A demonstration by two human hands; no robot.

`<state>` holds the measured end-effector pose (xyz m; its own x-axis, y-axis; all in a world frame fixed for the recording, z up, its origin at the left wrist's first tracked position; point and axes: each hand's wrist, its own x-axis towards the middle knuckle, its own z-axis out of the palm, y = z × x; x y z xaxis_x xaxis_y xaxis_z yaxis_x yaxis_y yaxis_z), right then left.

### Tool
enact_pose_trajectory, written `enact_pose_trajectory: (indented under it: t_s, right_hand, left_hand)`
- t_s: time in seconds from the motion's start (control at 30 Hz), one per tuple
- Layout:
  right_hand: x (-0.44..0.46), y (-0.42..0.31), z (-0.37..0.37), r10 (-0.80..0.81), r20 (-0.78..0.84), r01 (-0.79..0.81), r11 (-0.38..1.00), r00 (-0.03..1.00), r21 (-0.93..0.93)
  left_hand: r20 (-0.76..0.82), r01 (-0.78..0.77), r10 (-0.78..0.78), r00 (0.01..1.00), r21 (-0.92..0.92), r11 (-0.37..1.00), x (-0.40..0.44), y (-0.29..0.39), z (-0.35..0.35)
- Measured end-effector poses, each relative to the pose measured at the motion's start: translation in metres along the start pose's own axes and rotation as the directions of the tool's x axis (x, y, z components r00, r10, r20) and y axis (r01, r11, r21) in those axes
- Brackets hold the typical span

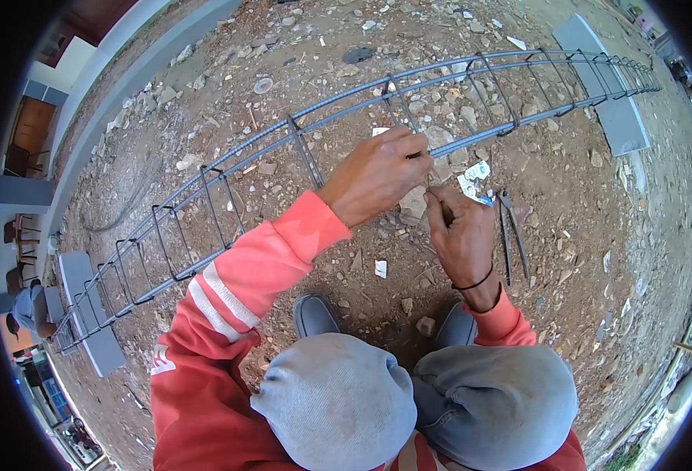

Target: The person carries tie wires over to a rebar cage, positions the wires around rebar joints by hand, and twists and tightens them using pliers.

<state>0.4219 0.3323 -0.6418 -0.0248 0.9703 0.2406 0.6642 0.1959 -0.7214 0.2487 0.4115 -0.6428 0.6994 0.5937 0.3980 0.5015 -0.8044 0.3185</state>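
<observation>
A long rebar cage (472, 141) of lengthwise bars and bent stirrups crosses in front of me, raised off the ground. Against its near bar, my left hand (381, 177) is closed with fingers curled; what it grips is hidden. Just below and to the right, my right hand (464, 235) is closed in a pinch. A thin wire (429, 187) seems to run between the fingertips of both hands. On the dirt beside my right hand lies a pair of pincers (512, 235) with long handles, its jaws toward the cage.
Grey blocks support the cage, one at the far right (627, 129) and one at the left (95, 322). Stones and rubble (267, 169) litter the ground. Another person (32, 310) is near the left end. My shoes (315, 315) stand below the cage.
</observation>
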Motion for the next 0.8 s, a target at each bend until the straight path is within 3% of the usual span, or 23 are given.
enact_pose_trajectory:
  t_s: [0.03,0.1,0.2,0.33,0.37,0.4,0.43,0.47,0.5,0.53,0.6,0.7,0.73,0.77,0.8]
  right_hand:
    - [0.004,-0.006,-0.007,-0.060,0.040,0.064,0.993,0.997,-0.099]
    - [0.010,-0.015,-0.015,-0.110,-0.004,0.108,0.986,0.994,-0.128]
    - [0.027,-0.017,-0.030,-0.322,0.022,0.312,0.899,0.947,-0.308]
    - [0.053,0.023,-0.026,-0.442,-0.049,0.431,0.890,0.896,-0.148]
    - [0.053,0.034,-0.025,0.034,0.082,-0.056,0.959,0.996,0.278]
    - [0.053,0.046,-0.020,0.402,0.381,-0.553,0.636,0.833,0.539]
    - [0.048,0.062,-0.009,0.399,0.377,-0.549,0.637,0.836,0.542]
    - [0.038,0.082,0.005,0.338,0.624,-0.706,0.245,0.704,0.664]
    - [0.032,0.086,0.009,0.155,0.802,-0.781,-0.182,0.576,0.597]
    - [0.028,0.092,0.010,0.156,0.797,-0.774,-0.188,0.584,0.604]
    - [0.019,0.081,0.013,0.286,0.673,-0.719,0.089,0.682,0.690]
    - [0.018,0.062,0.014,0.376,0.433,-0.573,0.508,0.819,0.643]
    - [0.022,0.056,0.009,0.133,0.103,-0.167,0.855,0.986,0.491]
    - [0.026,0.046,0.001,0.131,0.103,-0.166,0.852,0.986,0.496]
    - [0.030,0.032,-0.005,-0.006,0.037,-0.006,0.948,0.999,0.319]
  left_hand:
    - [-0.003,-0.003,0.003,1.000,-0.002,1.000,0.001,0.000,-0.001]
    - [-0.002,-0.055,0.055,0.998,0.093,0.994,0.002,-0.001,-0.004]
    - [0.008,-0.068,0.068,0.998,0.103,0.992,0.002,0.003,-0.005]
    - [-0.047,-0.104,0.108,0.993,0.083,0.991,0.003,0.000,-0.001]
    - [-0.054,-0.074,0.078,0.996,0.070,0.995,0.002,0.001,0.003]
    - [-0.062,-0.044,0.048,0.997,0.058,0.997,0.003,0.002,0.006]
    - [-0.063,-0.049,0.053,0.997,0.063,0.997,0.003,0.000,0.009]
    - [-0.077,-0.055,0.060,0.995,0.066,0.996,0.003,-0.001,0.012]
    - [-0.091,-0.063,0.069,0.993,0.069,0.996,0.005,0.000,0.013]
    - [-0.084,-0.074,0.080,0.993,0.070,0.995,0.006,0.000,0.014]
    - [-0.114,-0.045,0.051,0.992,0.054,0.998,0.005,0.003,0.013]
    - [-0.157,0.016,-0.025,0.987,-0.055,0.998,0.010,0.002,0.005]
    - [-0.153,0.016,-0.023,0.988,-0.048,0.999,0.012,0.001,0.000]
    - [-0.087,0.204,-0.234,0.968,-0.264,0.943,0.014,0.001,-0.008]
    - [0.021,0.381,-0.417,0.909,-0.452,0.807,0.016,0.001,-0.012]
